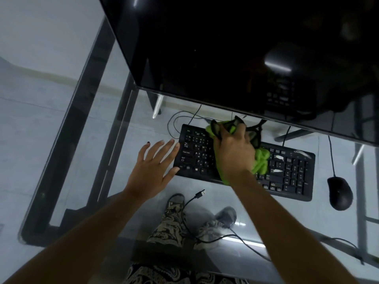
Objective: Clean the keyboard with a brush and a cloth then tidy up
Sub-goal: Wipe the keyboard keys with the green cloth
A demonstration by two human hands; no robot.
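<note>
A black keyboard (287, 173) lies on a glass desk, angled down to the right. My right hand (233, 154) is closed on a bright green cloth with dark patterned trim (261, 160) and presses it onto the keyboard's middle keys. My left hand (155, 167) rests flat with fingers spread on the glass, fingertips touching the keyboard's left edge. No brush is visible.
A large dark monitor (225, 48) overhangs the keyboard's far edge. A black mouse (339, 192) sits to the right. A loose USB cable (200, 194) lies on the glass desk (61, 119) near the front. My legs show through the glass below.
</note>
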